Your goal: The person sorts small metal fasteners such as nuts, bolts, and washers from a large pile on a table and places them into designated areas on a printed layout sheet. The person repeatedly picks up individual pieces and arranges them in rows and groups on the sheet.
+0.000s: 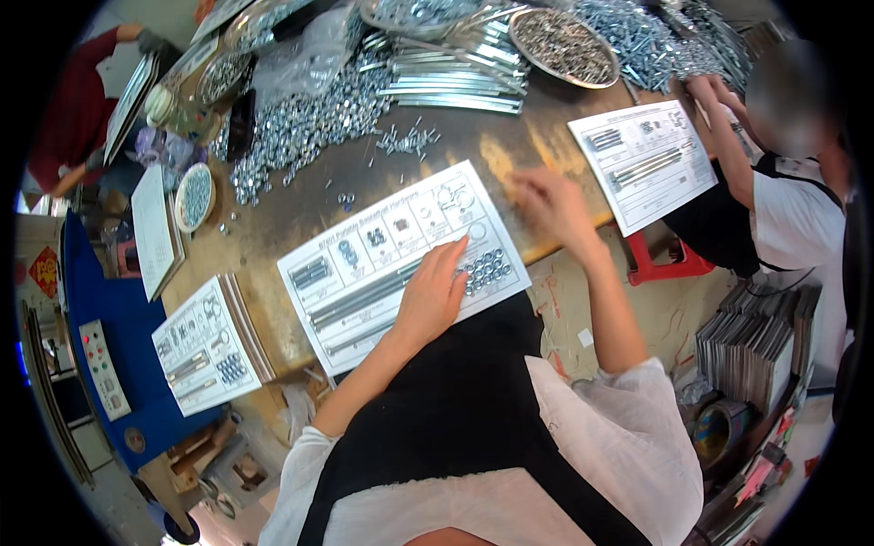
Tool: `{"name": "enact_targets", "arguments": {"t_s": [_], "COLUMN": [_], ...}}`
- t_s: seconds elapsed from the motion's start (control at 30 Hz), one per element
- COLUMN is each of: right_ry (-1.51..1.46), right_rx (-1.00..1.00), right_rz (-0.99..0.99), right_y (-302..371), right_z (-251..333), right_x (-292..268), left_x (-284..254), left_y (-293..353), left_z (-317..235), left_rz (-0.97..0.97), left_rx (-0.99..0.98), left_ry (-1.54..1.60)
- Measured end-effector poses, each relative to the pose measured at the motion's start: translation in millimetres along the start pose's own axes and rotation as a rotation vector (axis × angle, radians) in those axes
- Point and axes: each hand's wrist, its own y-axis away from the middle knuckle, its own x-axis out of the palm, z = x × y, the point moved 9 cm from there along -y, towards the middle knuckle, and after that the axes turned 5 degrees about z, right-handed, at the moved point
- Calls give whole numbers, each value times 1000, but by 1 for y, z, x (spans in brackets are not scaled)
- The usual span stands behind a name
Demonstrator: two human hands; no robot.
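A white printed hardware card (426, 195) lies tilted at the table edge in front of me, with pictures of hardware along its top. My left hand (431, 298) rests on it with fingers stretched out, pointing at a round ring outline. Beside those fingers, rows of shiny hex nuts (487, 271) sit on the card's right part. Long grey rods (364, 298) run across the middle and pass under my left hand. My right hand (552, 207) is raised past the card's right edge, smeared by motion; whether it holds anything is unclear.
Loose nuts (305, 123) are heaped behind the card, near long metal bars (455, 77) and a bowl of small parts (564, 47). A stack of cards (202, 346) lies left. At right, a co-worker's hands (715, 96) are near another card (642, 196) and a red stool (669, 264).
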Motion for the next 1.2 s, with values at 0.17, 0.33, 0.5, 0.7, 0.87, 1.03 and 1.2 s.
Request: {"name": "enact_targets", "arguments": {"t_s": [0.17,0.33,0.5,0.7,0.87,1.03,1.2], "right_ry": [287,656,534,-478,-879,-980,-1146], "right_rx": [-81,442,529,263,237,139,232], "right_rz": [-510,-302,-328,-187,203,379,354], "right_y": [-119,-184,-193,-162,-79,-34,-14], "right_z": [-38,-118,-141,-72,27,79,69], "right_x": [-112,-133,-135,-78,54,127,128], "left_x": [-33,-62,-82,-98,-100,-101,-86], "left_y": [5,28,69,97,49,-19,-34], "left_z": [-3,1,27,45,47,42,35], "left_rz": [-77,-179,-232,-302,-185,-341,-234], "left_rx": [45,18,-110,-187,-121,-170,-127], "left_ry": [-33,-68,-81,-32,152,803,764]}}
